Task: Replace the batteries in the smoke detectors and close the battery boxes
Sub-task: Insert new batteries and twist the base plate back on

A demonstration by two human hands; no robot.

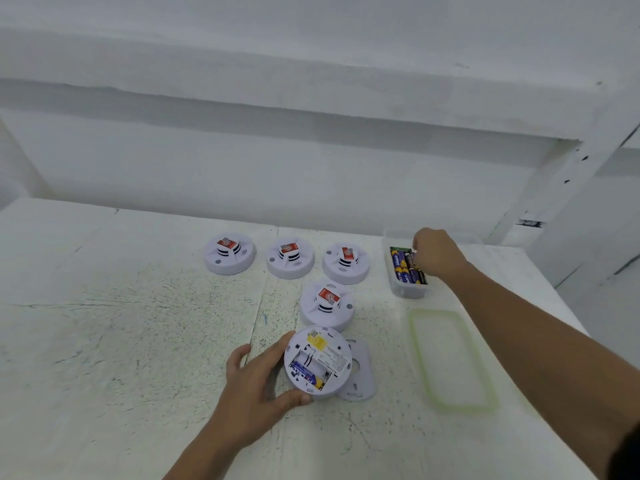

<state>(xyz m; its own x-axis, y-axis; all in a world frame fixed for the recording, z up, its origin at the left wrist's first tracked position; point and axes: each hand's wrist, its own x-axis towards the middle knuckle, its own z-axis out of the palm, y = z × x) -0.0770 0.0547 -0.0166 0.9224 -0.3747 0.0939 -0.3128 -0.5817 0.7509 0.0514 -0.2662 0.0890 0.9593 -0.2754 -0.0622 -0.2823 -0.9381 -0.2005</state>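
- The left hand (pixel 258 386) grips the upturned detector (pixel 318 363) near the front of the surface (pixel 138 341). The thumb is on the near rim and the fingers curl round the far side.
- The detector lies back-up with its battery bay open. One blue battery (pixel 308 374) sits in the bay, and the slot beside it looks empty (so I judge this unit half filled).
- Its cover plate (pixel 360 372) lies flat, touching the detector's right side.
- Right of that lies a clear lid (pixel 450 358) with a green seal.
- Just beyond sits a face-up detector (pixel 327 304), and behind it three more detectors (pixel 290 257) stand in a row.
- At the far right, the right hand (pixel 436 254) reaches into a clear box (pixel 408 289) of batteries (pixel 403 266). Its fingers curl down among them, and I cannot tell whether it has one pinched.
- To do this step well, lift out a single cell and match its polarity to the bay's marks. Seat the spring end first and press the cell flat. The left hand's grip should keep the detector from sliding.
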